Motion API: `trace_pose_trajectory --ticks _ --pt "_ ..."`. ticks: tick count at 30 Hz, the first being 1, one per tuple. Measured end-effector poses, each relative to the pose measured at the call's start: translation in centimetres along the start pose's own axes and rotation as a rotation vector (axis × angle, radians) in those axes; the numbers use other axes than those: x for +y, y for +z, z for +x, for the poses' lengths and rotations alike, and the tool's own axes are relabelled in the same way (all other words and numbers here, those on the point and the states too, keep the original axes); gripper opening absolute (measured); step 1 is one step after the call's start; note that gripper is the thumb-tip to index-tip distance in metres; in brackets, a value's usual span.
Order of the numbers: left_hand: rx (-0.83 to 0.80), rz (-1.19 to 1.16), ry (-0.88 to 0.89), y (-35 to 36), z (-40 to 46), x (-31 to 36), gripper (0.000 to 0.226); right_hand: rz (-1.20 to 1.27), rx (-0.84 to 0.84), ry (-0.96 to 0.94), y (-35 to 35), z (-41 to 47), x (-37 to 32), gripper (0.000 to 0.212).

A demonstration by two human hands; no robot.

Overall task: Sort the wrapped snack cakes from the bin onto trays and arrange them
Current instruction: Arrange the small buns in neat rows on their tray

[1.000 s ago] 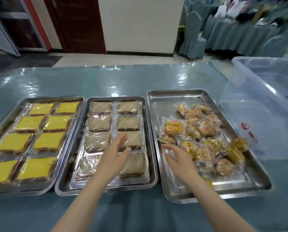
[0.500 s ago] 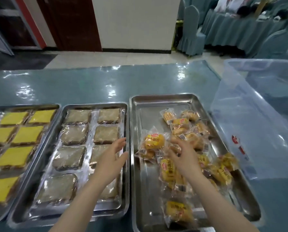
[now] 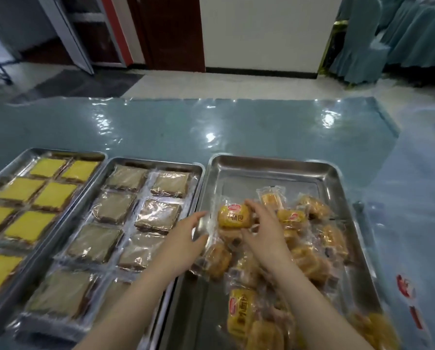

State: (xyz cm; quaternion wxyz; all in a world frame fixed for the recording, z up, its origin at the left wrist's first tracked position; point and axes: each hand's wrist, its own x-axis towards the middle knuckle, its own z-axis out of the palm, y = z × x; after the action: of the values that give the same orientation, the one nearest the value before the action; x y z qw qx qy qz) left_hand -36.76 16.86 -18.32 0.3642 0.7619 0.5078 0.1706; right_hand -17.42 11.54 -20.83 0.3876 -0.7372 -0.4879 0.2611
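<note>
A steel tray (image 3: 269,160) on the right holds a loose pile of wrapped golden snack cakes (image 3: 310,261). My right hand (image 3: 264,236) pinches one round yellow cake (image 3: 234,216) with a red logo between fingers and thumb, lifted slightly over the pile. My left hand (image 3: 186,238) reaches in from the left with straight fingers, its tips at the clear wrapper's left edge. The middle tray (image 3: 156,164) carries brown square cakes (image 3: 158,214) in two neat columns. The left tray (image 3: 67,151) carries yellow square cakes (image 3: 55,195) laid out the same way.
The clear plastic bin (image 3: 413,248) with a red label stands right of the trays, against the right tray's side. The shiny blue-covered table (image 3: 161,127) stretches behind the trays. Draped chairs (image 3: 363,46) and a doorway lie beyond.
My right hand has taken hold of the round yellow cake and raised it from the pile. My left hand moved right from over the middle tray to the cake's wrapper. The view shifted left.
</note>
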Motion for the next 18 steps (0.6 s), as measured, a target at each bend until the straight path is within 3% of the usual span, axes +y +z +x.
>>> trace_pose_trajectory --ticks 5,12,15,18 --pt "-0.033 0.090 0.009 1.1 3.0 -0.4 0.060 0.064 0.052 0.111 -0.1 5.9 0.1 0.073" --pt "-0.146 0.583 0.069 3.7 4.1 -4.2 0.082 -0.154 -0.041 0.167 1.2 13.6 1.3 0.079" --pt "-0.115 0.618 0.086 4.3 3.7 -5.0 0.076 -0.393 -0.009 0.030 1.8 14.0 2.1 0.064" --pt "-0.080 0.573 0.106 4.3 3.6 -5.1 0.072 -0.520 -0.146 -0.150 3.4 13.2 2.9 0.053"
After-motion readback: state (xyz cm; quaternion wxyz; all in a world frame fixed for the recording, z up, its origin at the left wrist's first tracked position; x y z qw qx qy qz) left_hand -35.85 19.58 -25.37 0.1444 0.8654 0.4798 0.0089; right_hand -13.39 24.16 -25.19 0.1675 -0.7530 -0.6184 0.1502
